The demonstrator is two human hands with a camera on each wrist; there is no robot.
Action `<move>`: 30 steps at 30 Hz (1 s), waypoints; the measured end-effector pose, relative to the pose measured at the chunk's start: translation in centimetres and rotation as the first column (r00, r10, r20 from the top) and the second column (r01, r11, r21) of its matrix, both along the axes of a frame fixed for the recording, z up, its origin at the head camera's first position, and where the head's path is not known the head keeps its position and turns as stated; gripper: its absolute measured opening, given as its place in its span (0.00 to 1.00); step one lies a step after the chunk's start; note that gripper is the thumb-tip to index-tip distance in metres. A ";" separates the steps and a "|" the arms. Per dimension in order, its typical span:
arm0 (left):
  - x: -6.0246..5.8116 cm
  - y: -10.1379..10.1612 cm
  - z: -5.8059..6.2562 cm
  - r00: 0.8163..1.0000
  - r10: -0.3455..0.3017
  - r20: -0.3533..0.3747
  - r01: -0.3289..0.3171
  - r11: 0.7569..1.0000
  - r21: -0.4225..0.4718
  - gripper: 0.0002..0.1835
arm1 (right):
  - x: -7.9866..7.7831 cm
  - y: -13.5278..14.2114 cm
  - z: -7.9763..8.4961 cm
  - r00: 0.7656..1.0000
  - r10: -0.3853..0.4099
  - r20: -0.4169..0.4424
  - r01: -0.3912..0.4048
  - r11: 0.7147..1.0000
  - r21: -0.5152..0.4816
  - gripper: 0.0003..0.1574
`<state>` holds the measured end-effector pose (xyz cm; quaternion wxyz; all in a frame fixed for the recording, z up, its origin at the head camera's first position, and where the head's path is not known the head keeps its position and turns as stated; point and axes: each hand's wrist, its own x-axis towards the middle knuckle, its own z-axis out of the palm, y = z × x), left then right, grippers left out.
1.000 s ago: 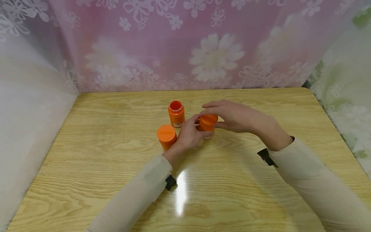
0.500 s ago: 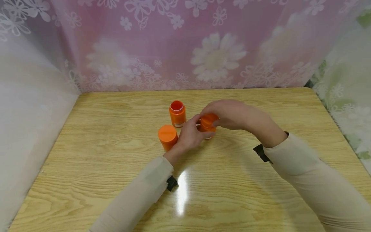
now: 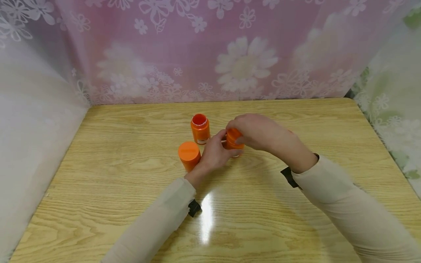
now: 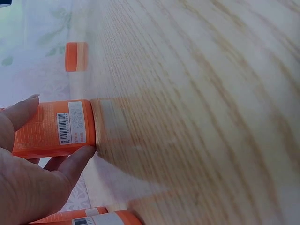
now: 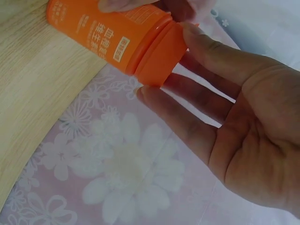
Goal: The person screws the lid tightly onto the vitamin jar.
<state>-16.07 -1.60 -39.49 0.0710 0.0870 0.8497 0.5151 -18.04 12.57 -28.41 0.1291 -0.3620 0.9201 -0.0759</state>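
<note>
An orange plastic bottle [image 4: 47,126] with a printed label and barcode stands upright on the table. My left hand [image 3: 215,153] grips its body, thumb on one side and fingers on the other. Above it, my right hand [image 3: 263,131] holds the bottle's orange screw cap [image 5: 161,54] with thumb and fingertips around its edge. Just behind my left wrist stands a second orange bottle [image 3: 189,153] with its cap on. Farther back is a third orange bottle [image 3: 200,131], uncapped, its red inside showing.
A loose orange cap [image 4: 71,57] lies on the wooden table [image 3: 115,175]; in the head view my right wrist hides most of it. A pink flowered cloth [image 3: 164,54] hangs along the back edge, with pale cloths at both sides.
My right fingers have come down around the cap and my right hand has turned, the wrist shifting left. My left hand and the other two bottles stay where they were.
</note>
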 end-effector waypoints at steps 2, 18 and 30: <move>0.0 0.0 0.0 1.000 0.000 0.000 0.000 1.000 0.002 0.30 | 0.2 -0.2 0.0 1.000 -0.015 -0.021 0.015 1.000 0.015 0.15; 0.1 0.0 0.0 1.000 0.003 0.011 -0.003 1.000 0.002 0.32 | 1.0 -1.1 -0.1 0.988 -0.093 -0.124 0.106 0.988 0.111 0.15; 0.2 0.1 0.1 1.000 0.005 0.006 -0.005 1.000 -0.013 0.33 | 0.2 1.6 -0.4 0.997 -0.040 -0.062 0.040 0.999 -0.002 0.26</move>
